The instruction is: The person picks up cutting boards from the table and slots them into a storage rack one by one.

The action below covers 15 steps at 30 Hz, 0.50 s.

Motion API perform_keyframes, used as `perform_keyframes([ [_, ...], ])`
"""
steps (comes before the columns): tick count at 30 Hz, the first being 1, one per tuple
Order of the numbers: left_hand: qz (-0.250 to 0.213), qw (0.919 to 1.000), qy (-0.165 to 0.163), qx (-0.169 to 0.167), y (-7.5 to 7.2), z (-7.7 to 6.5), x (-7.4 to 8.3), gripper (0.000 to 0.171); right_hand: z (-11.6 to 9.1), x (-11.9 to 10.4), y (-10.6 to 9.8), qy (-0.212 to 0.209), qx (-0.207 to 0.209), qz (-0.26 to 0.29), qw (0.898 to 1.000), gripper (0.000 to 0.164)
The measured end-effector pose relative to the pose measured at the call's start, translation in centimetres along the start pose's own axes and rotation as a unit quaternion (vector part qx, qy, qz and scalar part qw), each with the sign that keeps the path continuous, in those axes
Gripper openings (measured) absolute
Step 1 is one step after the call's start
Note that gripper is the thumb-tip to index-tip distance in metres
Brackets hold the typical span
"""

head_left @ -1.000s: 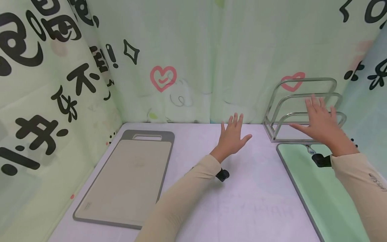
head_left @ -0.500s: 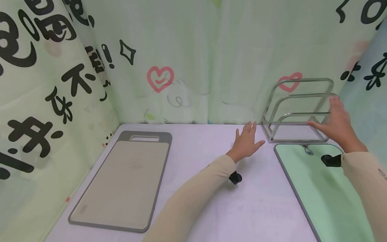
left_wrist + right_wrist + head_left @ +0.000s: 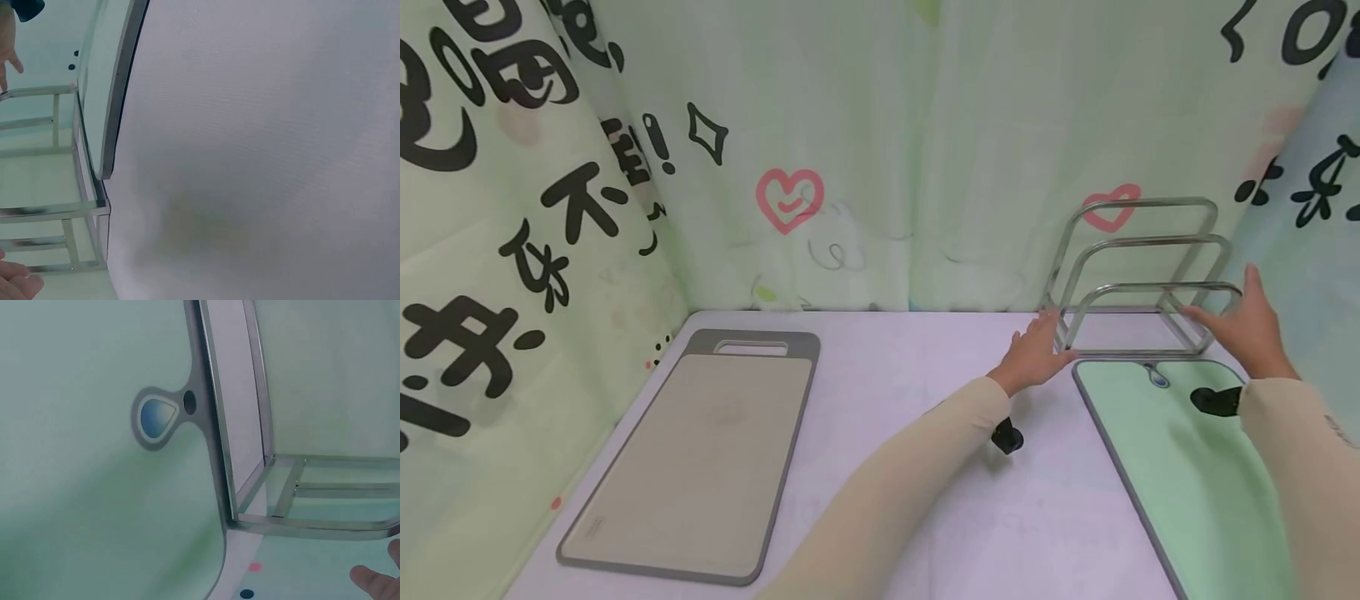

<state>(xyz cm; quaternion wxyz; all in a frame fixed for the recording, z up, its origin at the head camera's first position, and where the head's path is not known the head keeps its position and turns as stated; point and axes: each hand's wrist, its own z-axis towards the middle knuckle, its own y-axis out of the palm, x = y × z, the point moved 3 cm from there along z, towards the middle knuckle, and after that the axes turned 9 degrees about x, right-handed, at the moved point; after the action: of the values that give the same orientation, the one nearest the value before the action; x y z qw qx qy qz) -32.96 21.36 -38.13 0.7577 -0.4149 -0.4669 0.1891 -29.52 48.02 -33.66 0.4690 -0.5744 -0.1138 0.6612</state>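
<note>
We see a shiny silver metal rack with three rounded loops standing at the back right of the pale purple surface. A person's left hand is at the rack's left end, with its fingers reaching forward and its thumb sticking out to the side. The right hand is by the rack's right end, with thumb and fingers spread wide apart. Neither hand is wrapped around anything (we can't tell if the fingertips touch the metal).

Just in front of the rack lies a long, flat, light green board with a grey edge. The right wrist view shows a blue drop shape near the end of this board by the rack. Well apart, over on the left, a flat beige board with a grey rim and a slot handle lies with its handle end toward the back. Both arms wear tan sleeves, and a little black camera sits under the left wrist. Behind it all hangs pale green printed cloth.
</note>
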Motion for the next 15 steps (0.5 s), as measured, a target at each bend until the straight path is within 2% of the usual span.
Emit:
perform_keyframes([
  [3,-0.017,0.9999,-0.004,0.002,0.3,0.6,0.2,0.068,0.2,0.7,0.2,0.011,0.007,0.018,1.000,0.092],
  [6,-0.073,0.9971,-0.021,0.005,0.4,1.2,0.2,0.069,0.5,1.7,0.5,0.035,0.024,0.047,0.998,0.090],
  [11,-0.182,0.9812,-0.066,-0.001,0.7,1.6,0.3,0.069,1.4,4.0,1.0,0.084,0.032,0.111,0.990,0.086],
  [15,-0.233,0.9689,-0.083,-0.017,1.0,1.7,0.4,0.067,3.5,8.0,2.1,0.123,0.044,0.127,0.983,0.083],
])
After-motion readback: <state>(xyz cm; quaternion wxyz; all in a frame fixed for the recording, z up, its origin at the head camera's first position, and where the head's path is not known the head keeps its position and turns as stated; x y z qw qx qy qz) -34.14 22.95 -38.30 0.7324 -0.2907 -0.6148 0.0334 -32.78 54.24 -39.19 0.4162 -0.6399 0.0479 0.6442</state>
